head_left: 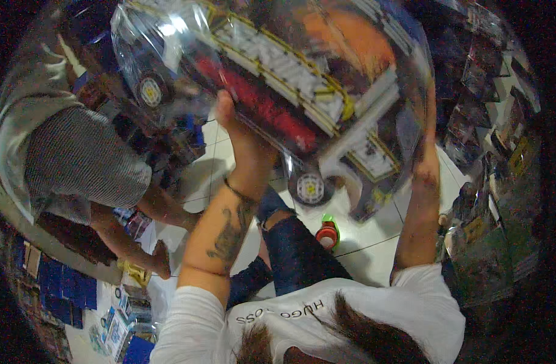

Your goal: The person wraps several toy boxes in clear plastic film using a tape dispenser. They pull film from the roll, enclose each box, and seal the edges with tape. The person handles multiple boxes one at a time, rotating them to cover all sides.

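Observation:
A large toy car (302, 91) in clear, shiny plastic wrap is lifted high in front of me and tilted. Its side has yellow and white graphics with a red strip below, and its wheels have white hubs. My left hand (247, 136) grips the lower edge, thumb pressed to the side by the red strip, other fingers hidden beneath. Along the car's right end, my right hand (430, 130) supports the wrap; most of its fingers are blurred or hidden behind the plastic.
At left sits another person in grey striped shorts (84, 158), bare legs stretched toward me. A red and green round toy (328, 235) lies on the white tiled floor (375, 255). Blue boxes (62, 282) stand at lower left; packaged goods (478, 236) crowd the right.

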Action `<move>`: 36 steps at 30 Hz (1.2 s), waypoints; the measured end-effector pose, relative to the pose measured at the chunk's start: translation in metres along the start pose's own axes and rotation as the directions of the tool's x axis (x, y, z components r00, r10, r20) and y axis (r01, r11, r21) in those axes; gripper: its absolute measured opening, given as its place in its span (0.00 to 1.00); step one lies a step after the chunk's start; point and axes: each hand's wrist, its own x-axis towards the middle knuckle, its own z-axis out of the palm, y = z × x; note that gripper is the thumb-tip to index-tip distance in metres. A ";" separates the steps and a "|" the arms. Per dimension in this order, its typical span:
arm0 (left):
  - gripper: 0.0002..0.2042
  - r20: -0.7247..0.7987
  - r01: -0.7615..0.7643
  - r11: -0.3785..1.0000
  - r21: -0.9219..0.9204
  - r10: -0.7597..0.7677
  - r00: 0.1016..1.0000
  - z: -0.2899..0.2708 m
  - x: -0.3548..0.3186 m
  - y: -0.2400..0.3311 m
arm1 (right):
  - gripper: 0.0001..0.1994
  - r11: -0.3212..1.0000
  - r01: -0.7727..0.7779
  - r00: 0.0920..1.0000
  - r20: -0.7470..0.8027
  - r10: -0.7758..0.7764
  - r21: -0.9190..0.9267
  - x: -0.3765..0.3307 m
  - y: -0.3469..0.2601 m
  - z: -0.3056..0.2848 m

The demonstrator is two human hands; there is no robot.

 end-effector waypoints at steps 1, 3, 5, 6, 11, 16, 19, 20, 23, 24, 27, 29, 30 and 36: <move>0.32 0.044 -0.013 1.000 0.009 0.013 0.999 0.010 0.028 0.002 | 0.61 0.996 0.073 0.997 0.016 -0.074 0.053 0.035 0.001 -0.005; 0.30 0.104 -0.077 0.997 0.018 0.075 0.992 0.022 0.080 0.004 | 0.55 0.996 -0.018 0.996 0.086 0.026 -0.093 0.094 0.005 -0.007; 0.28 0.111 -0.120 0.992 0.024 0.117 0.987 0.022 0.116 -0.001 | 0.50 0.997 -0.070 0.976 0.205 0.077 -0.039 0.149 0.008 -0.005; 0.27 0.096 -0.118 0.993 0.028 0.114 0.989 0.019 0.130 -0.004 | 0.48 0.982 -0.176 0.964 0.193 0.186 -0.063 0.175 0.009 -0.004; 0.28 -0.045 0.155 0.985 -0.076 -0.158 0.986 -0.016 0.163 -0.017 | 0.38 0.946 -0.306 0.947 0.132 0.291 0.108 0.235 0.038 0.012; 0.32 -0.167 0.057 0.985 0.164 -0.029 0.985 -0.079 0.134 -0.003 | 0.40 0.973 -0.029 0.998 -0.050 0.041 0.228 0.164 0.120 0.048; 0.31 -0.182 0.054 0.948 0.313 0.004 0.983 -0.124 0.088 -0.008 | 0.36 0.806 -0.233 0.908 -0.176 0.381 0.544 0.143 0.128 0.068; 0.29 -0.180 0.070 0.946 0.317 -0.012 0.984 -0.137 0.071 -0.010 | 0.36 0.781 -0.323 0.863 -0.174 0.475 0.534 0.130 0.122 0.073; 0.29 -0.201 0.067 0.961 0.267 -0.012 0.979 -0.167 0.034 -0.007 | 0.34 0.811 -0.327 0.859 -0.204 0.469 0.486 0.089 0.099 0.078; 0.32 -0.221 0.074 0.963 0.259 -0.015 0.975 -0.175 0.019 0.000 | 0.34 0.820 -0.333 0.853 -0.222 0.472 0.465 0.073 0.093 0.079; 0.38 0.025 0.111 0.993 0.031 -0.112 0.993 -0.182 -0.040 0.018 | 0.28 0.994 0.085 0.989 -0.124 -0.077 0.067 0.026 0.077 0.082; 0.38 -0.059 0.118 0.993 0.009 -0.117 0.991 -0.182 -0.077 0.019 | 0.24 0.979 0.189 0.980 0.051 -0.193 0.069 0.001 0.058 0.092; 0.38 -0.156 0.120 0.992 0.029 -0.114 0.981 -0.182 -0.093 0.016 | 0.25 0.951 0.292 0.945 0.125 -0.303 0.102 -0.011 0.043 0.094; 0.39 -0.267 0.196 0.980 0.030 -0.182 0.946 -0.183 -0.150 0.034 | 0.47 0.995 -0.029 0.861 0.508 -0.024 0.096 -0.040 -0.004 0.111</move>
